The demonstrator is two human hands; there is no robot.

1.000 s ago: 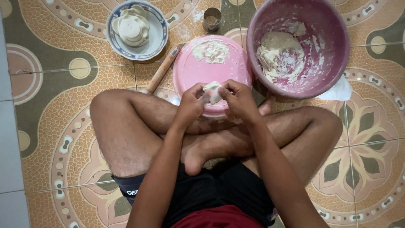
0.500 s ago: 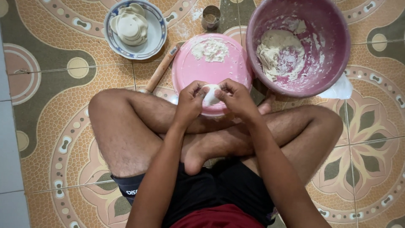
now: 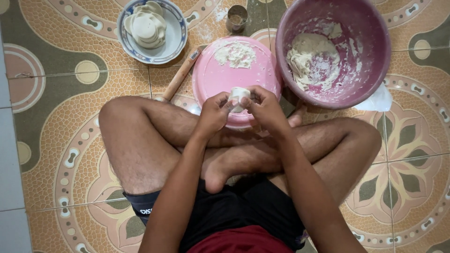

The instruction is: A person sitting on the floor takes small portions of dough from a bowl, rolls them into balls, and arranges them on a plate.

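Your left hand (image 3: 213, 112) and right hand (image 3: 265, 105) both pinch the small dough piece (image 3: 240, 95) above the pink board (image 3: 220, 82); keep fingertip pressure even so its edge doesn't tear.

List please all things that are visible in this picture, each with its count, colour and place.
dough piece: one, white, held between both hands
pink plate: one, pink, floor ahead of the legs, flour pile on it
large bowl: one, purple-pink, upper right, dough inside
small bowl: one, blue-white, upper left, stacked white discs inside
rolling pin: one, wooden, left of plate
metal cup: one, top centre
left hand: one, on dough
right hand: one, on dough
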